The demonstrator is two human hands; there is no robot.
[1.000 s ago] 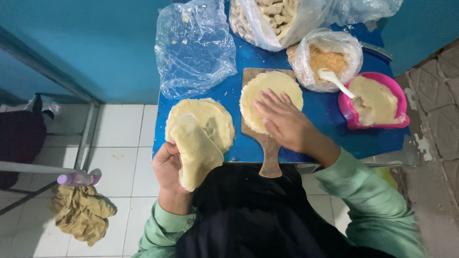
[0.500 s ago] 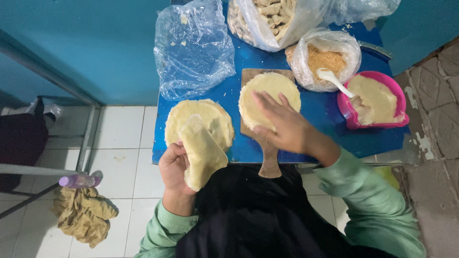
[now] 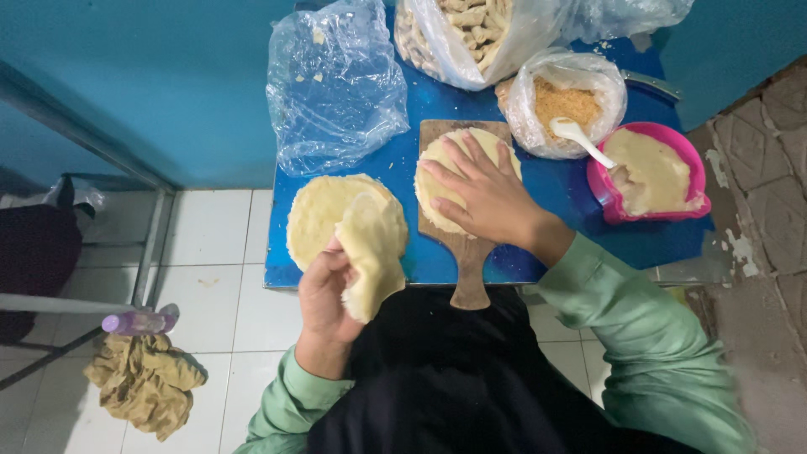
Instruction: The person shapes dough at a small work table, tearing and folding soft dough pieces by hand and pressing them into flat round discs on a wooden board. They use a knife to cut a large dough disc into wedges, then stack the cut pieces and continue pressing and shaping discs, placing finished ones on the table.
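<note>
My left hand (image 3: 324,294) pinches a limp, tear-prone wrapper (image 3: 370,252) by its edge, left of the wooden board (image 3: 464,252), where my right hand (image 3: 483,193) lies open on another sheet (image 3: 437,164).

The table (image 3: 395,172) at the frame's centre is deep blue, and the pale yellow wrapper sheet (image 3: 372,252) at lower centre matches the creamy stack (image 3: 324,210) beside it. At upper right, a bright pink bowl (image 3: 693,181) holds beige paste next to orange-brown crumbs (image 3: 567,102) with a white spoon (image 3: 580,139). The board (image 3: 466,252) is plain brown wood, the sleeves (image 3: 647,336) mint green, the floor tiles (image 3: 227,277) white.
</note>
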